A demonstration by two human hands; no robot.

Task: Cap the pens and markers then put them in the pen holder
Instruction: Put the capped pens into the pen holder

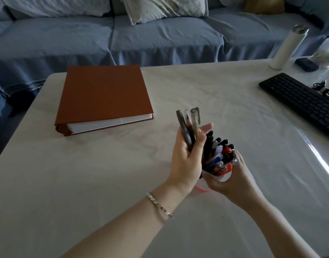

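While the right hand wraps round the holder, seemingly to steady it, the left hand clutches three pens upright just beside its crowded rim. They're bunched, likely to drop in together, and there's little room left in there!

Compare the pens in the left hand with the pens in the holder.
Place: the held pens are gripped in the left hand, outside the pen holder; the holder pens stand packed inside it, with the right hand gripping it.
Number: the held pens are three; the holder pens are many more.
Colour: the held pens look grey, black and clear; the holder pens include red and blue.
Both sets appear capped.
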